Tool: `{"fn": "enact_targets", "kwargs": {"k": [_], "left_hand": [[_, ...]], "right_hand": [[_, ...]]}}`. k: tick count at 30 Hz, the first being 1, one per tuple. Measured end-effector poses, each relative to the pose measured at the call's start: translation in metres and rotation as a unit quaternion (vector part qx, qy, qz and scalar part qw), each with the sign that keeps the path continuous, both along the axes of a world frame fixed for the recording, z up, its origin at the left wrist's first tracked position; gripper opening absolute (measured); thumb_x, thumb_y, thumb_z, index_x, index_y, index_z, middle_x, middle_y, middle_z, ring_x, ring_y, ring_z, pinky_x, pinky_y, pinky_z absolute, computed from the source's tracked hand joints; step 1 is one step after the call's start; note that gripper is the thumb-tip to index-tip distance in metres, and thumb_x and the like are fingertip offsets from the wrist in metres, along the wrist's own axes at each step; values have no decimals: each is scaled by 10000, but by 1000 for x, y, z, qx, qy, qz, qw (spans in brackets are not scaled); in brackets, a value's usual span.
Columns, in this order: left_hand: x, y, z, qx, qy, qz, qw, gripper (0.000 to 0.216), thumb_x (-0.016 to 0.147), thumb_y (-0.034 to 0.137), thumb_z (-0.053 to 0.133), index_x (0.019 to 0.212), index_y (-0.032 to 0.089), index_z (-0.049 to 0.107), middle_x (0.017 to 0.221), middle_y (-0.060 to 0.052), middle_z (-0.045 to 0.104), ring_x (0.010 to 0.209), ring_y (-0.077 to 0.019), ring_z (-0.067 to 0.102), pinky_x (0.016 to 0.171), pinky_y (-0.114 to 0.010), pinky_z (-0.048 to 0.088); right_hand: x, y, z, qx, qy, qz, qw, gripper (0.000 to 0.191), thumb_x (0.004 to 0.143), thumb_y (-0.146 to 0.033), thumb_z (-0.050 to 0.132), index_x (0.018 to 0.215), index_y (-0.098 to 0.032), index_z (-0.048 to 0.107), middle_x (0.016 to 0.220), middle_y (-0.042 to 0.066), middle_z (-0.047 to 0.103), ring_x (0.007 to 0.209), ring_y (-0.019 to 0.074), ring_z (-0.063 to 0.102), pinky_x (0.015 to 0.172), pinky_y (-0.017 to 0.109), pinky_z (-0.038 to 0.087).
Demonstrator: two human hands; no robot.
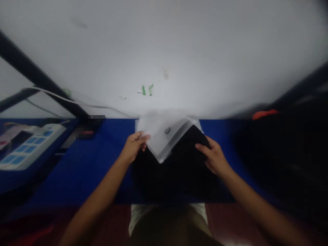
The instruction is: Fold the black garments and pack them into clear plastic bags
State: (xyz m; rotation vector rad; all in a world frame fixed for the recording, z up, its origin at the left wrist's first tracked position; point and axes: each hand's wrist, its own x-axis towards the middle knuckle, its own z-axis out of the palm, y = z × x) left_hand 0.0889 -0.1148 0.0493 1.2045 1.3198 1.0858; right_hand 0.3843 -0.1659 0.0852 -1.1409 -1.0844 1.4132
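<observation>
A black folded garment point(176, 174) lies on the blue table point(84, 164) right in front of me. A clear plastic bag point(164, 131) with a small round mark rests over its far end. My left hand point(134, 147) pinches the bag's left edge with closed fingers. My right hand point(214, 157) grips the garment's right side, thumb on top, fingers curled on the dark cloth. The picture is blurred.
A white power strip point(30, 145) with blue switches sits at the left, a white cable point(77, 102) running from it along the white wall. A dark bulky heap point(287, 157) with an orange piece point(263, 113) fills the right. Dark frame bars point(38, 80) cross the upper left.
</observation>
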Motion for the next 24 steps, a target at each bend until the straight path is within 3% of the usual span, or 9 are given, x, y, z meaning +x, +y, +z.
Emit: {"fn": "enact_targets", "kwargs": {"k": [2,5,9,12,16,19,22,24], "left_hand": [[-13,34,0,54,161,40,985,259,877,408,581,861,150,585,608,40,549,488,-87,496,463,-224,428],[-30,82,5,69,246,40,966,260,918,368,556,928,117,622,644,39,566,602,-106,559,582,-236,478],[-41,120,14,87,349,11,933,327,940,369,576,1145,117,612,1118,-52,625,1012,-246,618,856,-390,536],[-41,127,17,105,403,8,909,355,938,350,587,1236,158,562,1239,-94,581,1045,-241,612,869,-442,541],[-22,116,19,164,435,21,885,394,923,308,602,1221,58,538,1242,-141,538,1221,-321,463,1018,-514,408],[15,89,19,219,428,-15,877,420,897,325,621,1203,50,539,1232,-154,525,1276,-346,375,1095,-505,303],[61,45,20,258,386,-125,877,410,837,421,678,1144,164,589,1165,-90,599,1137,-249,535,1030,-365,407],[86,18,22,261,268,-266,888,408,884,447,603,1202,195,561,1215,-90,604,1117,-233,573,998,-360,433]], "right_hand": [[3,-2,1,-40,21,16,999,336,710,-322,785,1006,-226,660,882,14,728,758,209,699,704,330,576],[2,-6,-3,-91,50,29,994,393,677,-279,803,1032,-232,642,849,11,722,736,195,701,683,305,584],[0,-11,-13,-119,93,38,988,353,661,-224,796,970,-229,627,848,-2,721,739,166,699,690,261,578],[4,-15,-17,-132,114,56,983,345,655,-190,781,962,-212,626,853,-7,726,742,156,703,705,254,575],[12,-17,-21,-152,122,72,978,379,646,-155,770,1000,-200,642,871,3,734,743,150,710,707,242,574],[15,-12,-23,-166,128,86,974,398,657,-144,759,1037,-203,655,866,6,738,731,147,713,686,227,576],[18,-5,-24,-166,139,110,970,426,669,-147,737,1084,-206,659,858,6,743,707,138,710,666,214,569],[20,-1,-23,-159,136,116,971,428,677,-168,721,1099,-206,663,853,10,747,698,147,708,666,227,566]]}}
